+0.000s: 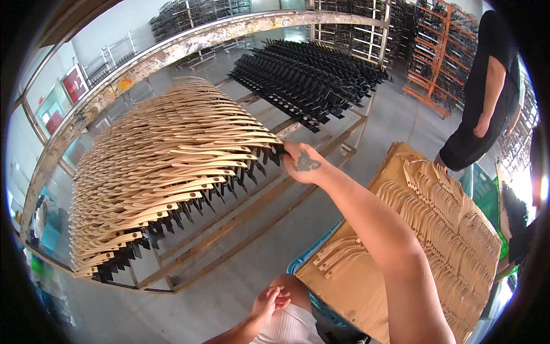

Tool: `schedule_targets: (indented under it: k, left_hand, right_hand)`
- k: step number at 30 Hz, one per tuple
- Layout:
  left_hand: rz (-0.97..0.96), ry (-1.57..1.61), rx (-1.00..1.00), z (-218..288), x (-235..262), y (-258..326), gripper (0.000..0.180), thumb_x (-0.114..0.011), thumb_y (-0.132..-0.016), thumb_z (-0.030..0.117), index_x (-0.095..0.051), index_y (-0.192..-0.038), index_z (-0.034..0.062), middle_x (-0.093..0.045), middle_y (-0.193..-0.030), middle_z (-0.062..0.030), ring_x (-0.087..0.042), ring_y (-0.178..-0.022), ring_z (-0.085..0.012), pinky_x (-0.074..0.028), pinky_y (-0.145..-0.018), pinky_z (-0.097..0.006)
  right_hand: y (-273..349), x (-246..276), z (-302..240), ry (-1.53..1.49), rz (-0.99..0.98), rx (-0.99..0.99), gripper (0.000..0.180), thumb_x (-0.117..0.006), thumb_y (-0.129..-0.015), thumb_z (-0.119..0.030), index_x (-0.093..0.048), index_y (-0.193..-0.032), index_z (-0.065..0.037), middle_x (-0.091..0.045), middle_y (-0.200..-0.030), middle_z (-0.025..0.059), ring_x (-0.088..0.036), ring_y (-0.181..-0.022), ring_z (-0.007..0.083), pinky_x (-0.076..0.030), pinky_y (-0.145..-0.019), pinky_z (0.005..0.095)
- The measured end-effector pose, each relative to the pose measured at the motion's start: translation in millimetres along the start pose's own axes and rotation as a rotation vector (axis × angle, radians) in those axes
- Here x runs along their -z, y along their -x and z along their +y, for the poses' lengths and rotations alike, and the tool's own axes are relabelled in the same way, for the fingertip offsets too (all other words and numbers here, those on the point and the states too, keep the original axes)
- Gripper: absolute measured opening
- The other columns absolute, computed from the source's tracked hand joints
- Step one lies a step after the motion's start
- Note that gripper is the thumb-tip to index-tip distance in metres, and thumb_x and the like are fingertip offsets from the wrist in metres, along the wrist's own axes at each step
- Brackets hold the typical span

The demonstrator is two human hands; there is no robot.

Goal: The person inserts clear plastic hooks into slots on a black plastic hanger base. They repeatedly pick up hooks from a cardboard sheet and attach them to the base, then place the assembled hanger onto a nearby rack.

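Presently, the black end of a wooden strip (274, 150) at the row's near end on the rack (229, 229) was pinched by the right hand (303, 163), the left hand (269, 301) being rested half-curled and empty on the knee; neighbouring strips (172, 166) could be dislodged by a sideways tug.
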State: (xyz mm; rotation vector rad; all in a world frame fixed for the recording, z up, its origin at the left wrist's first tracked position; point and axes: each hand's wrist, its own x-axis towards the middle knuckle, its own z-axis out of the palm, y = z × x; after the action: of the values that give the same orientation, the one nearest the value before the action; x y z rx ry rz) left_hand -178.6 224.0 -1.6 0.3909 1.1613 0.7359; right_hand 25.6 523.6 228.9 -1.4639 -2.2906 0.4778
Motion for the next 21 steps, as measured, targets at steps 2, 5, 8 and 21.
schedule_targets:
  k: [2, 5, 8, 21]
  left_hand:
    - [0.016, 0.013, -0.009, -1.0, 0.8, 2.4, 0.036, -0.053, -0.096, 0.030, -0.053, -0.119, 0.0020, -0.066, -0.100, -0.0138, -0.067, -0.083, -0.0226, -0.056, -0.072, -0.031]
    - [0.025, 0.026, -0.018, -1.2, -3.5, -0.4, 0.034, -0.057, -0.094, 0.030, -0.056, -0.115, 0.0034, -0.067, -0.096, -0.0127, -0.068, -0.078, -0.0215, -0.057, -0.068, -0.032]
    - [0.051, 0.043, -0.017, -4.7, 1.7, -1.9, 0.034, -0.057, -0.094, 0.031, -0.057, -0.114, 0.0036, -0.068, -0.092, -0.0124, -0.068, -0.074, -0.0214, -0.057, -0.063, -0.031]
    - [0.029, -0.014, -0.002, 2.1, 0.2, -8.9, 0.036, -0.054, -0.095, 0.034, -0.056, -0.112, 0.0022, -0.068, -0.084, -0.0116, -0.067, -0.067, -0.0200, -0.055, -0.056, -0.029]
  right_hand:
    - [3.4, -0.3, -2.5, -0.011, 0.018, 0.030, 0.016, -0.045, -0.093, -0.011, -0.053, -0.098, 0.002, -0.061, -0.092, 0.0242, -0.061, -0.088, 0.0371, -0.047, -0.072, 0.0441]
    - [5.6, 0.1, 4.7, -0.007, 0.052, 0.070, 0.016, -0.046, -0.093, -0.011, -0.053, -0.098, 0.003, -0.061, -0.087, 0.0241, -0.061, -0.083, 0.0375, -0.046, -0.069, 0.0441]
    - [12.8, 3.3, -3.3, -0.106, 0.049, 0.037, 0.016, -0.047, -0.093, -0.011, -0.053, -0.098, 0.003, -0.061, -0.082, 0.0237, -0.061, -0.078, 0.0370, -0.045, -0.067, 0.0437]
    - [9.5, -15.3, -1.6, 0.014, 0.127, 0.060, 0.032, -0.050, -0.089, -0.003, -0.050, -0.121, -0.001, -0.063, -0.103, 0.0147, -0.063, -0.086, 0.0203, -0.050, -0.074, 0.0280]
